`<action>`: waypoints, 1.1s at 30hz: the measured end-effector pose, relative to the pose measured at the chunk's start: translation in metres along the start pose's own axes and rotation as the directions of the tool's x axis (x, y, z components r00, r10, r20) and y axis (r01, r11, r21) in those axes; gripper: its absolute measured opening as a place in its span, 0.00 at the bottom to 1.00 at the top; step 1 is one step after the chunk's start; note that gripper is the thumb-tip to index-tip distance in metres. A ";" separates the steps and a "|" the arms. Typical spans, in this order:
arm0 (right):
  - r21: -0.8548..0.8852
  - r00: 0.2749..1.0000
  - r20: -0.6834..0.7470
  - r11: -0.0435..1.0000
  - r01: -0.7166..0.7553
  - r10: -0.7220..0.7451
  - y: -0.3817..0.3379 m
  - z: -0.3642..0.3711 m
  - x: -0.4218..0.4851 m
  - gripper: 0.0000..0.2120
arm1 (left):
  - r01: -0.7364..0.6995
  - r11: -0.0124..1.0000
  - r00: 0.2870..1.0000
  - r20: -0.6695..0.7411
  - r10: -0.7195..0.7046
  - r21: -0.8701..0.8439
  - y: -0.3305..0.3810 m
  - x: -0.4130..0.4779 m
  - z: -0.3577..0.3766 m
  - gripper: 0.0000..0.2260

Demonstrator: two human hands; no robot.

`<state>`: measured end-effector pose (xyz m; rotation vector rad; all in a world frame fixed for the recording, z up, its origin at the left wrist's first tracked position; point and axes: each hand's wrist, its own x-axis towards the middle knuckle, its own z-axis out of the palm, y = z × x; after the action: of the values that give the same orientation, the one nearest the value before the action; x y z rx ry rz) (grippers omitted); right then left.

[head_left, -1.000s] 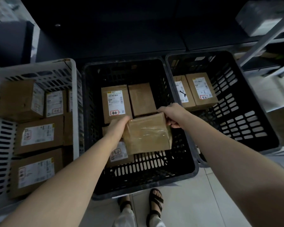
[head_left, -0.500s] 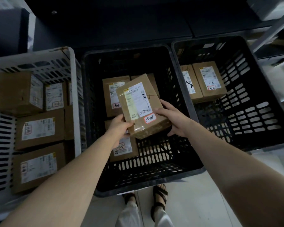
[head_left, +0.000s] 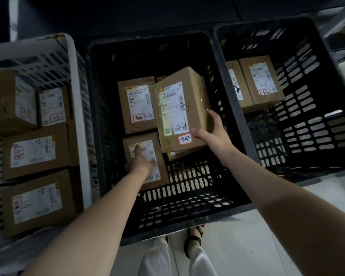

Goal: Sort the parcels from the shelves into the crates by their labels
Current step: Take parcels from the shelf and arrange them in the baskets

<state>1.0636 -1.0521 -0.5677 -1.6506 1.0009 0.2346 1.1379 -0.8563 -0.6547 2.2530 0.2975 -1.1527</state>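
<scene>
You are at the placing step. Your right hand (head_left: 211, 134) grips the held parcel (head_left: 179, 110), thumb across its near face and fingers round its 3 o'clock side. The parcel is tilted, label up, over the middle crate (head_left: 187, 224). Your left hand (head_left: 141, 164) lies flat with fingers straight on the front parcel (head_left: 157, 176) at the crate's 7 o'clock, holding nothing. The red-edged tag (head_left: 185, 138) on the held parcel looks to match the one on the rear parcel (head_left: 136, 108) at 11 o'clock, so this crate seems right. The white crate (head_left: 76, 96) at 9 o'clock and the other black crate (head_left: 307, 126) at 3 o'clock hold parcels too. Next, I judge, you lower it toward 5 o'clock. Another parcel's edge peeks out beneath, so set it level and loosen your grip only once it rests.
</scene>
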 end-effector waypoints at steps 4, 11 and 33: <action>-0.005 0.999 -0.032 1.000 0.028 -0.028 0.007 0.006 0.008 0.45 | 0.079 0.991 0.997 -0.036 -0.075 0.112 0.005 -0.004 0.017 0.50; 0.101 0.998 0.032 0.993 0.058 -0.061 0.014 0.001 0.023 0.40 | 0.063 0.971 0.988 -0.151 -0.029 0.230 0.000 -0.003 0.045 0.56; 0.326 0.991 0.074 0.942 0.082 -0.112 -0.054 -0.046 -0.023 0.34 | -0.099 0.882 0.964 -0.176 0.200 0.460 0.048 -0.113 -0.030 0.41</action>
<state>1.0723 -1.0808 -0.4997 -1.3729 0.8364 0.0735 1.1116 -0.8702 -0.5320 2.7597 -0.0746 -0.9623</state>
